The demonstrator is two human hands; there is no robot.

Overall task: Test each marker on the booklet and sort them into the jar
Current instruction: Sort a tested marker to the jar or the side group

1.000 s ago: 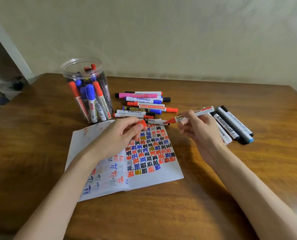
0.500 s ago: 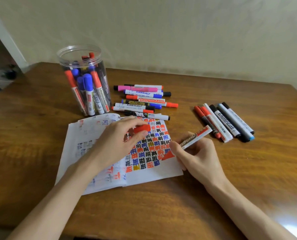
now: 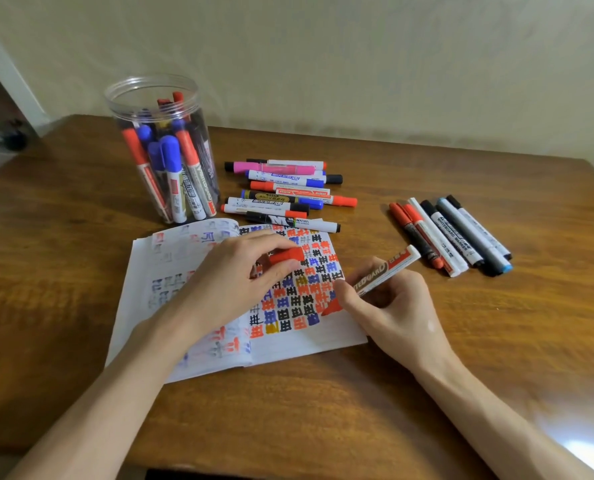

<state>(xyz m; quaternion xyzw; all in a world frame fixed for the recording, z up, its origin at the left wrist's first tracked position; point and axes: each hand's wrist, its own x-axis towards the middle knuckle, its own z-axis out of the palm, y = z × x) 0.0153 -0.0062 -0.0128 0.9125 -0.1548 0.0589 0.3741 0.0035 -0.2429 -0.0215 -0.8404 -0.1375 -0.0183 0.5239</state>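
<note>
Now the red marker point(image 3: 389, 268) is at the right-hand page of the booklet point(image 3: 309, 344). Its red tip sits at the right end of the lowest rows of test marks, touching the paper or just above it; I cannot tell which. The right hand point(image 3: 396, 306) pinches the barrel low, thumb and forefinger curled round it close to the tip, and the rest of the barrel slants up past the booklet's right edge. The left hand point(image 3: 233, 282) lies across the booklet's fold, with the red cap point(image 3: 286, 255) held between thumb and fingers over the upper rows of marks.

The marker looks light and stiff, a smooth plastic tube that may slip if held loosely, so a low pen grip suits writing. For capping, I judge that a hold at mid-barrel gives a firmer push. The booklet is thin, soft paper that would likely slide or curl without a palm on it.

The jar point(image 3: 129, 95), part full of standing markers, is beyond the booklet's far left corner. A loose pile of markers point(image 3: 281, 192) lies just past the booklet's far edge, and a row of markers point(image 3: 455, 233) lies well right of the booklet.
</note>
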